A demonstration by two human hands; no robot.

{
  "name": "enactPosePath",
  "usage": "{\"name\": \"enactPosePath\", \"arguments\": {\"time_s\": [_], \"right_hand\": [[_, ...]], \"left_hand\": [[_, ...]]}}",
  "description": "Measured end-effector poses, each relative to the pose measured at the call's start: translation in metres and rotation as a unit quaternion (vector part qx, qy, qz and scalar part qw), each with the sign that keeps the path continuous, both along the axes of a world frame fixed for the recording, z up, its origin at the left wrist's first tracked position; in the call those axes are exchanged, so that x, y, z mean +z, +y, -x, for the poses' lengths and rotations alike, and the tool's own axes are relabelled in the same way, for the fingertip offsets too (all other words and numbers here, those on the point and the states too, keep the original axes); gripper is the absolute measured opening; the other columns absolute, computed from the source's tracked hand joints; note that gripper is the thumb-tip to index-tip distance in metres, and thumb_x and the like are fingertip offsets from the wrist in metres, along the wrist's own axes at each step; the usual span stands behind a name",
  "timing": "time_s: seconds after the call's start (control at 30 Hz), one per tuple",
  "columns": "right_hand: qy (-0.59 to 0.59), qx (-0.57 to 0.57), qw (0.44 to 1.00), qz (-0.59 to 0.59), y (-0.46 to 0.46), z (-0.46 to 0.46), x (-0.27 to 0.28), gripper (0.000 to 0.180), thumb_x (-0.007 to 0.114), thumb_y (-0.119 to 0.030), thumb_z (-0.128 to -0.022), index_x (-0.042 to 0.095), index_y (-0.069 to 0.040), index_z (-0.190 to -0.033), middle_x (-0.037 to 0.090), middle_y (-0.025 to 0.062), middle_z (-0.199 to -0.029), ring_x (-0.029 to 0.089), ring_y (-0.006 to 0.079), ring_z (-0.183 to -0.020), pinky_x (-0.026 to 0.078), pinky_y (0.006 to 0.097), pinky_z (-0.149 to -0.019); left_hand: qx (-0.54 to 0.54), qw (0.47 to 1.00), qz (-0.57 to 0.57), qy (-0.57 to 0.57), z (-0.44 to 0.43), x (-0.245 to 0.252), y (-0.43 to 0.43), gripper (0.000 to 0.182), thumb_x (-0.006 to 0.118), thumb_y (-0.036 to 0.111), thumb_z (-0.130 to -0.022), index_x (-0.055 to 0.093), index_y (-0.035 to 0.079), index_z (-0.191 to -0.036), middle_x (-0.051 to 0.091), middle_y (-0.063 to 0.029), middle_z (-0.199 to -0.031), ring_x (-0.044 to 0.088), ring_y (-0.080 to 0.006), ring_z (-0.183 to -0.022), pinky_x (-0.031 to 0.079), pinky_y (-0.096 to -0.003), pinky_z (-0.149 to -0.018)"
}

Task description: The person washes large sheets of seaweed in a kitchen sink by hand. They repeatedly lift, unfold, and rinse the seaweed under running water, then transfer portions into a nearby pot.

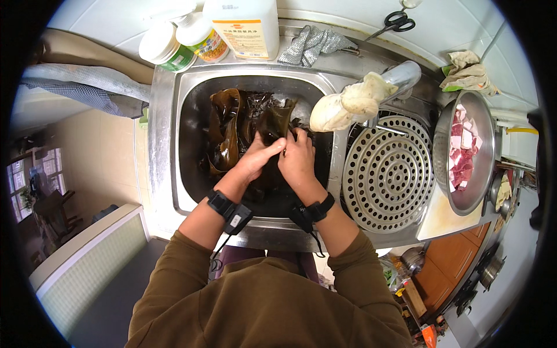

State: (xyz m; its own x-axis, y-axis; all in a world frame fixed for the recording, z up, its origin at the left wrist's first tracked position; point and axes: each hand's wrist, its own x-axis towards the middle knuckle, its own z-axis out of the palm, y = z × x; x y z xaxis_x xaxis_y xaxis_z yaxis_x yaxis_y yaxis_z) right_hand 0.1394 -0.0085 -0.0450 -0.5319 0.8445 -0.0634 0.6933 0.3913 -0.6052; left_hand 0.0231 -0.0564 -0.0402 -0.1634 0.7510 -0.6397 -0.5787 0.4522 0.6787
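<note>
Both of my hands are inside the left basin of a stainless-steel sink (162, 182), close together. Between them they grip a dark brown-green sheet of kelp (278, 119). My left hand (257, 157) has its thumb laid across the near edge of the sheet. My right hand (299, 155) curls its fingers around the sheet's right side, and its fingertips are partly hidden. More glossy kelp (226, 130) lies folded in the basin to the left of my hands. Dark liquid or shadow hides the basin's floor.
A cloth-wrapped faucet (348, 104) reaches over the divider. Right of it, a round perforated steamer plate (370, 182) covers the second basin. A steel bowl of cubed raw meat (463, 148) stands beside a cutting board (439, 215). Behind are a white jug (243, 30), scissors (394, 24) and a crumpled cloth (313, 45).
</note>
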Motion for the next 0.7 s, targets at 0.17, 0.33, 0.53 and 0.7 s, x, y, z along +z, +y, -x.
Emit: {"name": "enactPosePath", "arguments": {"time_s": [0.17,0.33,0.53,0.7], "right_hand": [[0.025,0.069,0.995,-0.071,-0.010,-0.013,0.020,0.045,0.061,-0.007,-0.072,0.055,0.002,-0.116,0.045,0.0231,-0.128,0.042,0.0439,-0.114,0.035,0.0521,-0.095],[0.208,0.043,0.977,-0.030,-0.001,-0.054,0.041,0.027,0.057,0.000,-0.075,0.064,-0.002,-0.101,0.059,0.0154,-0.116,0.051,0.0350,-0.113,0.040,0.0404,-0.097],[0.243,-0.079,0.967,-0.003,0.011,-0.072,0.049,0.028,0.052,0.003,-0.080,0.061,-0.003,-0.106,0.058,0.0151,-0.113,0.053,0.0309,-0.104,0.042,0.0384,-0.094],[0.244,-0.084,0.960,0.104,0.008,-0.054,0.032,0.039,0.055,0.003,-0.080,0.053,-0.002,-0.119,0.051,0.0153,-0.119,0.053,0.0268,-0.102,0.045,0.0349,-0.089]], "left_hand": [[0.058,0.987,0.015,-0.148,-0.018,-0.009,0.027,0.033,0.068,0.015,-0.084,0.058,-0.001,-0.112,0.065,-0.0089,-0.100,0.062,-0.0184,-0.088,0.051,-0.0333,-0.078],[0.099,0.989,0.025,-0.107,-0.012,-0.012,0.035,0.025,0.063,0.005,-0.084,0.060,-0.004,-0.107,0.066,-0.0097,-0.096,0.064,-0.0206,-0.084,0.054,-0.0344,-0.075],[0.157,0.981,-0.078,-0.083,0.001,0.005,0.037,0.024,0.063,0.004,-0.086,0.059,0.000,-0.109,0.065,-0.0086,-0.102,0.062,-0.0207,-0.091,0.053,-0.0376,-0.080],[0.119,0.981,-0.080,0.129,0.005,0.004,0.018,0.027,0.063,0.000,-0.086,0.059,0.002,-0.112,0.065,-0.0036,-0.100,0.059,-0.0141,-0.090,0.048,-0.0305,-0.083]]}}
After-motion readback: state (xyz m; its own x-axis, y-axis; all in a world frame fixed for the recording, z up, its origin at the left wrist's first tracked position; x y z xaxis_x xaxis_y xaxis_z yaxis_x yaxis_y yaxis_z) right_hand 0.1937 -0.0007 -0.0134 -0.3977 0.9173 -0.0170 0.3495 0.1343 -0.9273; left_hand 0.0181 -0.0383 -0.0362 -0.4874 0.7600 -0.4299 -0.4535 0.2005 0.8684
